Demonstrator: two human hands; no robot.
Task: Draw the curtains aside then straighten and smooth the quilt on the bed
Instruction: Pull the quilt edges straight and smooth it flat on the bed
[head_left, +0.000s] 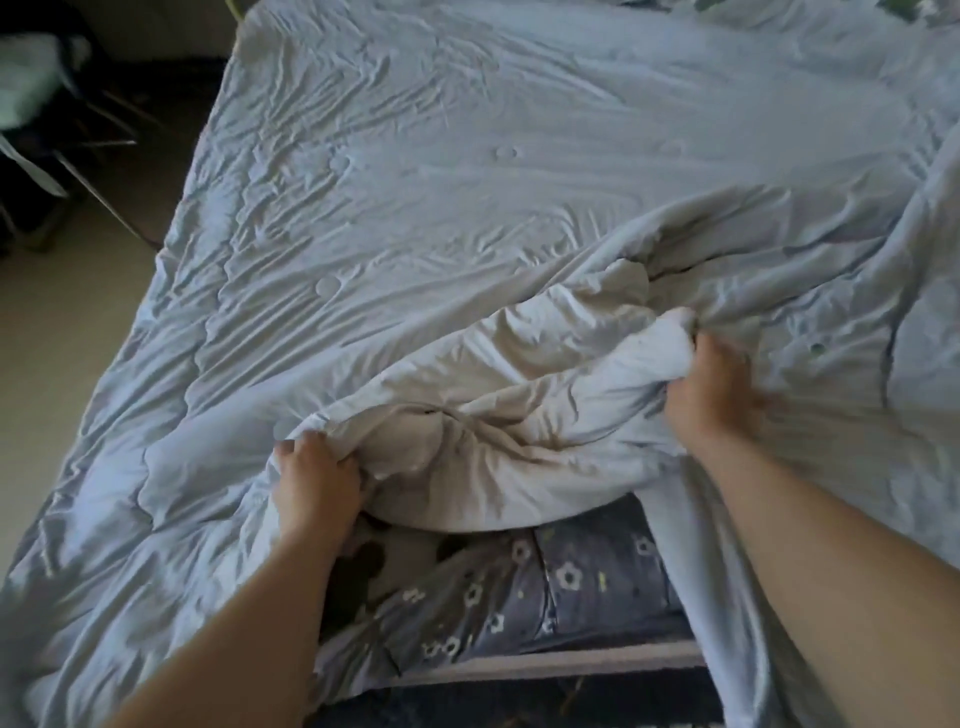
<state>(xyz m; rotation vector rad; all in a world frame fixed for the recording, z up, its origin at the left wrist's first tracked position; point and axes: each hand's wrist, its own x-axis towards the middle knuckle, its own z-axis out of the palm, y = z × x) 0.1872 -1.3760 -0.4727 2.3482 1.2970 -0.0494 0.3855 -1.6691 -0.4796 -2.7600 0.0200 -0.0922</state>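
Quilt (467, 182) covers the bed (545, 664) with its near edge bunched and turned back, your left hand (317, 483) and right hand (719, 387) both gripping that fold with curled fingers (318, 451), so an uneven tug could drag it askew or deepen the creases

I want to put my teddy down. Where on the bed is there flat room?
The wide, flattish stretch of quilt between its left edge and the raised fold is free. Crowded near you: left grip and right grip bunch it over the flowered sheet.
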